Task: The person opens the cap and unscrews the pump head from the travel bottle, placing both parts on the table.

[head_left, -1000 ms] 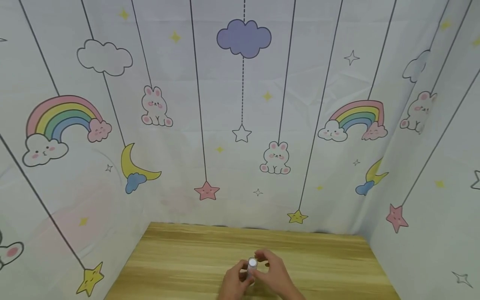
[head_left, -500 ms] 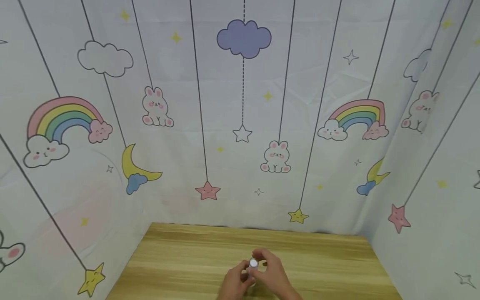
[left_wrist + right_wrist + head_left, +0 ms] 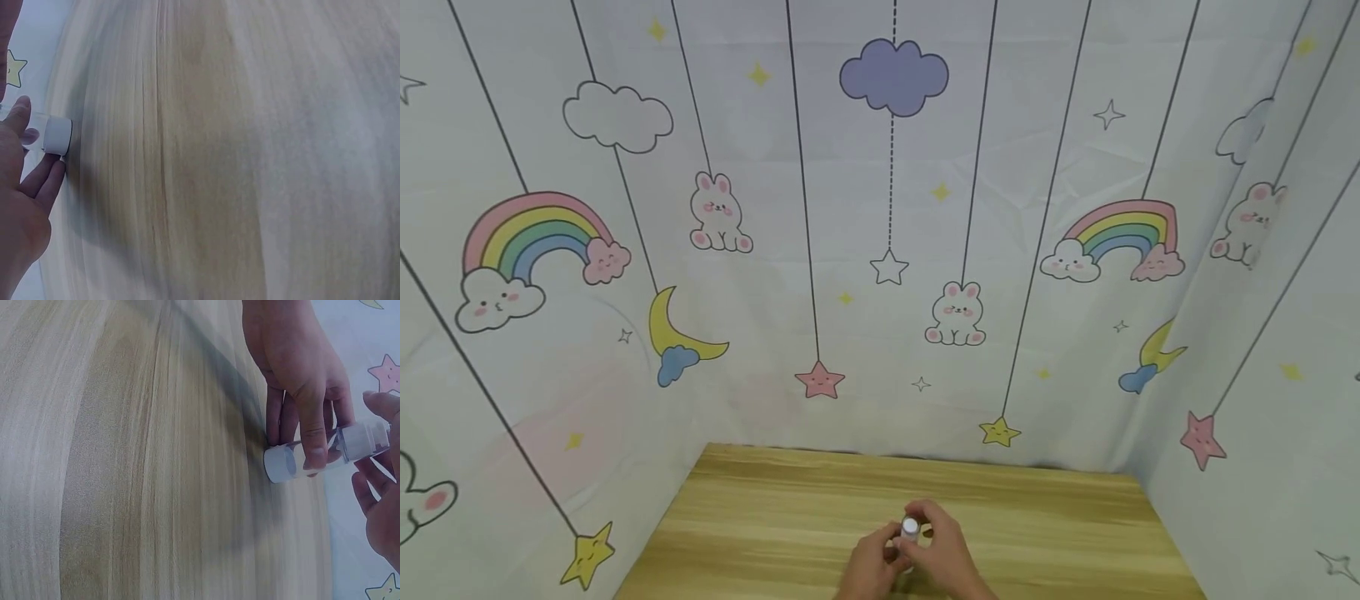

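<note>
A small clear bottle (image 3: 335, 452) with a white base (image 3: 279, 464) and a whitish upper part (image 3: 357, 440) stands about upright, its base at the table top. My left hand (image 3: 871, 563) grips the bottle's body, the thumb pressed along its side in the right wrist view. My right hand (image 3: 943, 550) has its thumb and fingers curled round the bottle's top end. From the head, the round white top (image 3: 911, 527) shows between both hands. The left wrist view catches the white base (image 3: 57, 135) beside my fingers. The topmost end is partly hidden by my right hand.
A wood-grain table (image 3: 775, 508) lies under the hands. White fabric walls (image 3: 760, 317) printed with stars, rabbits, clouds and rainbows enclose it at the back and both sides.
The head view has shifted slightly, so the scene sits a little further right. My right index finger has come closer to the bottle's top; my left hand keeps its hold.
</note>
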`<state>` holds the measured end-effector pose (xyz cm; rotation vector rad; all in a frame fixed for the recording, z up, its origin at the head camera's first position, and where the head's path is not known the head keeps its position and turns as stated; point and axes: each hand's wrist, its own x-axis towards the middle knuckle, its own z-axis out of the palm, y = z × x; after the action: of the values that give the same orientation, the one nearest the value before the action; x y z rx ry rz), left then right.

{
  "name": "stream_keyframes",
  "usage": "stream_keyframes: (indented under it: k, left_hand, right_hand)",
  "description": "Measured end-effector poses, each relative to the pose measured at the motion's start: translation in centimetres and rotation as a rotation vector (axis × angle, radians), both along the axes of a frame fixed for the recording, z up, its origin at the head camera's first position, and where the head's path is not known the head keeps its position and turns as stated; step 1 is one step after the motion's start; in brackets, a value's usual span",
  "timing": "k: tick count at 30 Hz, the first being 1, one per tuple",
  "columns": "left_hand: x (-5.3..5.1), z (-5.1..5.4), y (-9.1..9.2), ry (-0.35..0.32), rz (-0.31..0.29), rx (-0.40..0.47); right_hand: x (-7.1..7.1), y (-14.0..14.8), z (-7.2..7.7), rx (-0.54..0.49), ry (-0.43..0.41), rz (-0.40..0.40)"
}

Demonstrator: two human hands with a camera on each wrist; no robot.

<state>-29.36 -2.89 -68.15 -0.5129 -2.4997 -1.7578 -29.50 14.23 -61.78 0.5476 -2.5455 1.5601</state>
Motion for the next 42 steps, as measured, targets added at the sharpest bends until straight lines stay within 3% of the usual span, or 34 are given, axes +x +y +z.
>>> stream_keyframes:
  k: [5,11,21,27,35,42]
  left_hand:
    - [0.0,0.2,0.1,-0.044,0.019,0.001]
    - [0.1,0.2,0.0,-0.024,0.019,0.002]
    - [0.3,0.3,0.2,-0.061,0.037,-0.001]
    - [0.3,0.2,0.2,-0.07,0.045,0.004]
    - [0.2,-0.5,0.2,-0.025,0.071,-0.041]
    - [0.0,-0.6,0.2,-0.066,0.049,-0.011]
  right_hand:
    - [0.1,0.1,-0.2,-0.011,-0.025,0.012]
    - [0.0,0.2,-1.2,-0.006,-0.027,-0.001]
    - [-0.1,0.4,-2.1,-0.016,-0.12,-0.02]
    - [0.0,0.3,-2.5,0.007,-0.107,-0.038]
    - [0.2,0.2,-2.6,0.022,-0.06,-0.055]
    - [0.1,0.2,-2.6,0.035,-0.028,-0.059]
